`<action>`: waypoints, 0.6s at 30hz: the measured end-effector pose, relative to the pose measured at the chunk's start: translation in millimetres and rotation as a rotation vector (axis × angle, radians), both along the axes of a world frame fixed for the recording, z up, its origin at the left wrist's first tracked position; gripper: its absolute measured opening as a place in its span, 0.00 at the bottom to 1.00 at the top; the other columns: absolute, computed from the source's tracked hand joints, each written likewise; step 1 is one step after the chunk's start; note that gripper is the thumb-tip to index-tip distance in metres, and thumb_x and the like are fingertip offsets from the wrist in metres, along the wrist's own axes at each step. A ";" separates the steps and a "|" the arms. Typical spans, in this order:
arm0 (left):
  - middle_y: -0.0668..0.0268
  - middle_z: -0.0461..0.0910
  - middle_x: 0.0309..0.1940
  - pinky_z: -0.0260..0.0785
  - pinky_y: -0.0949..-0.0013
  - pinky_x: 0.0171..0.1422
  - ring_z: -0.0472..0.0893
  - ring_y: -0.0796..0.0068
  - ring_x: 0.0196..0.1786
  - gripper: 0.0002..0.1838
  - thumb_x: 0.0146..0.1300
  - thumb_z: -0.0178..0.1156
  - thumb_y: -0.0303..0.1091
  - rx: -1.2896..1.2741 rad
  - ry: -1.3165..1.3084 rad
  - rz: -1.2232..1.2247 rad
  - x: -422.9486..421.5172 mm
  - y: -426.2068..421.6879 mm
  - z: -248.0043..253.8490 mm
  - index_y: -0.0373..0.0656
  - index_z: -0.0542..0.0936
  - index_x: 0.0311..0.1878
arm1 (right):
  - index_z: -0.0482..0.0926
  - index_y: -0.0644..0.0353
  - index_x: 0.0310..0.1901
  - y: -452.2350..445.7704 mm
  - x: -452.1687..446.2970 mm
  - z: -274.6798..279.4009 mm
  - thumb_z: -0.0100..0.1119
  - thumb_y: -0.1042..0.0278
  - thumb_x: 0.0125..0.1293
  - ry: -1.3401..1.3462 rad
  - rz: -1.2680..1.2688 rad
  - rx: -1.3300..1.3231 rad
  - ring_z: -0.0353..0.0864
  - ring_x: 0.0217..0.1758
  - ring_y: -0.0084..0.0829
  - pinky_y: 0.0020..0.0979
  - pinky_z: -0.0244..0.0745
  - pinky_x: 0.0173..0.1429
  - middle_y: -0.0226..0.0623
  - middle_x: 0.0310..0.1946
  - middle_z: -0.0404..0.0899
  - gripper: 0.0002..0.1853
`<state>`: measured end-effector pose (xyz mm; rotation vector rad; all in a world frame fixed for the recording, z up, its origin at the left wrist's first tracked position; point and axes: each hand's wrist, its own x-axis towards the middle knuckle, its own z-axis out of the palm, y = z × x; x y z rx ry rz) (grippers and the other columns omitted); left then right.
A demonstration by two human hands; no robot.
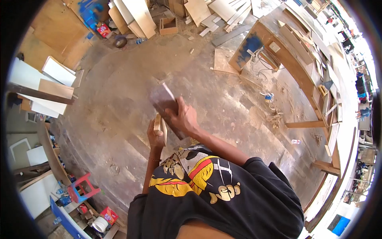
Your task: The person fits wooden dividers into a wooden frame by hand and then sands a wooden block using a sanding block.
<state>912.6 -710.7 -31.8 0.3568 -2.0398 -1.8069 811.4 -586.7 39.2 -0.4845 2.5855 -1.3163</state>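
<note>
In the middle of the head view, my right hand [186,119] is closed on a dark brown flat sheet [161,97] with a pale edge. Motion blurs the sheet, so its exact kind is unclear. Just left of and below it, my left hand [154,134] wraps round a small light wooden block [158,124], its narrow end upward. Part of the sheet reaches down beside the block; whether the two touch I cannot tell. Both hands are held in front of my black printed shirt, above the dusty floor.
A long wooden workbench [304,85] curves along the right, with boards on top and coiled cable by its end. Offcuts and panels [199,16] lie at the back. White boards [57,73] stand at the left, and a red and blue stool [84,187] is at lower left.
</note>
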 end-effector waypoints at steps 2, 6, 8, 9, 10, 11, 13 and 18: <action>0.64 0.74 0.37 0.68 0.70 0.42 0.76 0.74 0.38 0.43 0.52 0.54 0.70 0.070 0.059 0.096 -16.1 -3.9 -18.1 0.32 0.74 0.48 | 0.66 0.58 0.46 8.0 2.8 18.6 0.61 0.57 0.57 0.008 0.095 -0.002 0.79 0.30 0.57 0.50 0.72 0.33 0.54 0.27 0.79 0.21; 0.62 0.74 0.36 0.67 0.70 0.44 0.75 0.73 0.39 0.40 0.54 0.54 0.66 -0.014 0.063 0.159 -39.6 17.8 28.1 0.32 0.73 0.50 | 0.66 0.58 0.43 13.6 -29.7 24.8 0.61 0.56 0.56 0.065 0.078 -0.043 0.79 0.32 0.56 0.50 0.73 0.34 0.54 0.28 0.80 0.20; 0.61 0.74 0.38 0.67 0.69 0.46 0.74 0.72 0.41 0.44 0.52 0.53 0.70 -0.106 0.018 0.165 -46.7 20.7 24.6 0.32 0.73 0.52 | 0.66 0.59 0.43 13.0 -51.3 17.6 0.61 0.57 0.56 0.067 0.034 -0.022 0.79 0.32 0.56 0.49 0.73 0.35 0.54 0.29 0.80 0.20; 0.60 0.73 0.38 0.66 0.69 0.46 0.74 0.71 0.42 0.45 0.51 0.53 0.71 -0.185 0.059 0.125 -52.4 29.8 34.2 0.32 0.73 0.52 | 0.66 0.59 0.43 15.2 -59.3 16.9 0.61 0.57 0.56 0.070 0.055 0.024 0.79 0.32 0.56 0.49 0.73 0.35 0.54 0.29 0.80 0.20; 0.60 0.72 0.38 0.66 0.69 0.46 0.73 0.71 0.42 0.47 0.51 0.53 0.73 -0.262 0.097 0.083 -56.4 36.4 39.1 0.32 0.72 0.53 | 0.66 0.59 0.42 18.3 -65.2 16.9 0.61 0.57 0.56 0.072 0.074 0.071 0.79 0.32 0.56 0.49 0.73 0.35 0.53 0.29 0.80 0.19; 0.60 0.72 0.38 0.66 0.67 0.45 0.73 0.70 0.40 0.48 0.50 0.53 0.74 -0.094 0.102 0.044 -57.6 38.1 32.8 0.31 0.72 0.53 | 0.66 0.59 0.42 23.8 -66.9 17.8 0.61 0.57 0.57 0.120 0.089 0.027 0.79 0.32 0.55 0.50 0.73 0.35 0.53 0.28 0.80 0.19; 0.61 0.72 0.38 0.66 0.68 0.45 0.73 0.71 0.39 0.48 0.50 0.53 0.73 -0.120 0.108 0.076 -64.4 41.8 22.0 0.31 0.72 0.53 | 0.67 0.59 0.44 31.1 -74.2 19.3 0.62 0.56 0.56 0.097 0.076 0.023 0.80 0.33 0.55 0.48 0.73 0.36 0.53 0.29 0.80 0.21; 0.61 0.72 0.40 0.65 0.69 0.48 0.73 0.71 0.42 0.42 0.54 0.56 0.66 -0.062 -0.008 0.087 -64.9 48.8 24.9 0.32 0.70 0.55 | 0.68 0.59 0.45 44.5 -90.5 11.7 0.64 0.55 0.55 0.104 0.039 -0.044 0.80 0.33 0.54 0.46 0.73 0.36 0.53 0.29 0.80 0.23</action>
